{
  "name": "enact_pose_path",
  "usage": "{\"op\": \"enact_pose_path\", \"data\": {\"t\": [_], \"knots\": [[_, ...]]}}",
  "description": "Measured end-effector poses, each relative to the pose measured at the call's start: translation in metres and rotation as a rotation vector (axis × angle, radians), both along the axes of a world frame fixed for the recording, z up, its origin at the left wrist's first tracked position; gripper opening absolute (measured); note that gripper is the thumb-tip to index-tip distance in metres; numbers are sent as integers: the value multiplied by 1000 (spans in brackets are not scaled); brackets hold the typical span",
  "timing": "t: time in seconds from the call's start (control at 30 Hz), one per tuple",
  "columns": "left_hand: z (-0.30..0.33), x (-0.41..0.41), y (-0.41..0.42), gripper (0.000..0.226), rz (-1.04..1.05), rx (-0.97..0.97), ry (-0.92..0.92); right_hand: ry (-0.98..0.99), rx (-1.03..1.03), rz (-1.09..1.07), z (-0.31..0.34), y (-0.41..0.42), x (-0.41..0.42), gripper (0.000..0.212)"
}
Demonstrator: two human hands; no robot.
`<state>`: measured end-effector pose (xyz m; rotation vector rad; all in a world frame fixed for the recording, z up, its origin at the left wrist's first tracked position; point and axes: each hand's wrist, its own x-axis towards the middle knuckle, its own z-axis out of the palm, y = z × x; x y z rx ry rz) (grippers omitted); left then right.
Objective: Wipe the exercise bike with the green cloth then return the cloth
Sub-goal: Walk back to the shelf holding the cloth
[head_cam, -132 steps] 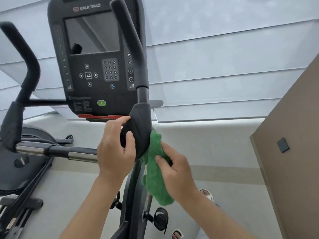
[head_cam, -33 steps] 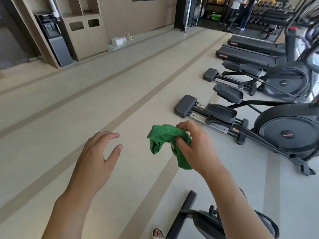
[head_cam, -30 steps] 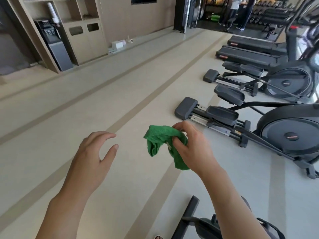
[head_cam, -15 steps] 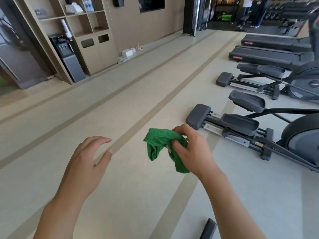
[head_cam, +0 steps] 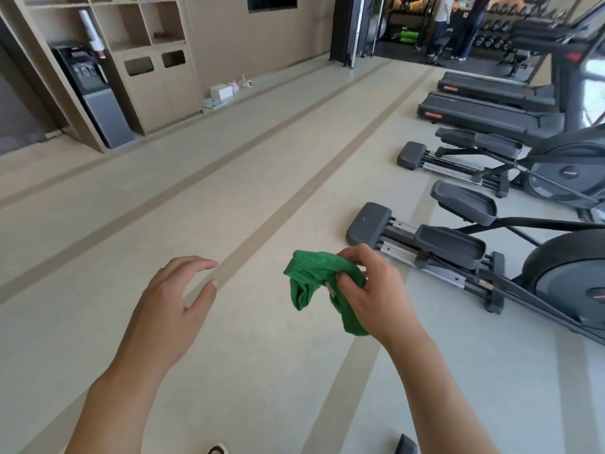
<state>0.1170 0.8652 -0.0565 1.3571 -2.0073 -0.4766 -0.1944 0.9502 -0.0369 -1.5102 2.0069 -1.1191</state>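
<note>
Pinching the bunched green cloth between thumb and curled fingers, the right hand holds it in the air above the pale floor, with part of the cloth hanging below the palm. The left hand floats just beside it, apart from the cloth, fingers loosely spread and grasping nothing. To the right stand elliptical trainers, with treadmills beyond and a wooden shelf unit at the far left wall.

one green cloth, two hands, two ellipticals, two treadmills
</note>
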Motion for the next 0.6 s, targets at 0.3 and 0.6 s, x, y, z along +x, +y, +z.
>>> {"op": "enact_pose_path", "data": {"t": [0.3, 0.6], "knots": [[4, 117, -119, 22, 20, 31, 46, 28, 19, 37, 8, -131, 114, 18], [-3, 198, -194, 22, 58, 44, 115, 80, 5, 92, 18, -224, 187, 15]]}}
